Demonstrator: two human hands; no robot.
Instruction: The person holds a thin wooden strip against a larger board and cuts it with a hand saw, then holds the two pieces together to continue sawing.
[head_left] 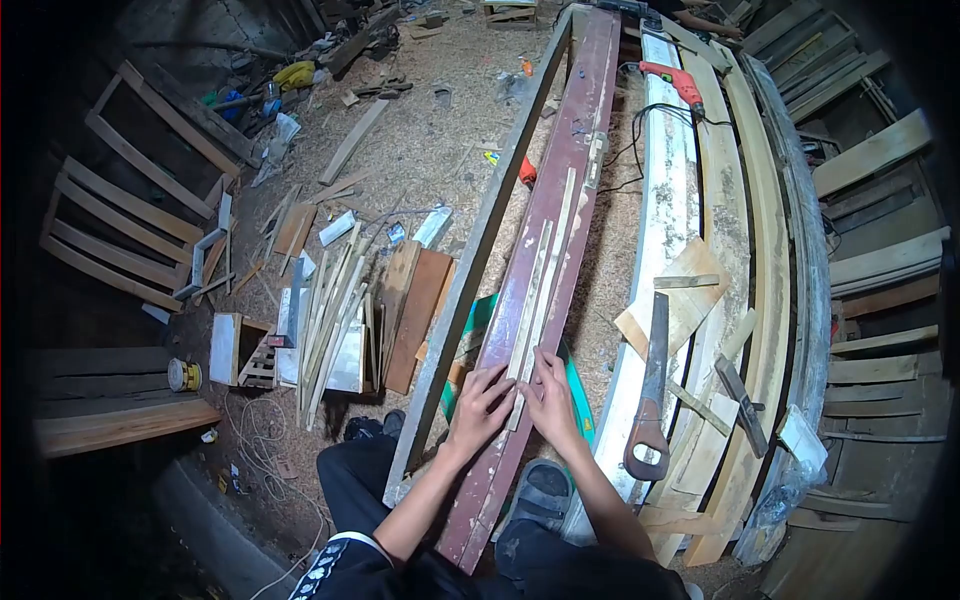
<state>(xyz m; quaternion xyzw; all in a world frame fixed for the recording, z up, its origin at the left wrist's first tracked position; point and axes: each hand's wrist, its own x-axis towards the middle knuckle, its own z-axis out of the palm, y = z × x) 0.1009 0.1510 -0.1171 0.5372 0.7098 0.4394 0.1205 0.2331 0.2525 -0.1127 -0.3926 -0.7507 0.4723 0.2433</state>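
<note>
Two thin wooden strips, a longer one (556,255) and a shorter one (532,290), lie side by side lengthwise along a maroon painted beam (520,262). My left hand (480,408) is at the near part of the strips, its bent fingers pressed on them from the left. Opposite it, my right hand (550,402) grips the longer strip from the right, thumb and fingers close together. The fingertips of both hands nearly meet. Just where each fingertip presses is partly hidden.
To the right, a handsaw (652,400) and a hammer-like tool (741,405) lie on long boards, with a red power drill (675,85) and its cable farther off. Loose strips (335,320) and planks (420,320) are piled left. My sandalled foot (540,495) is beside the beam.
</note>
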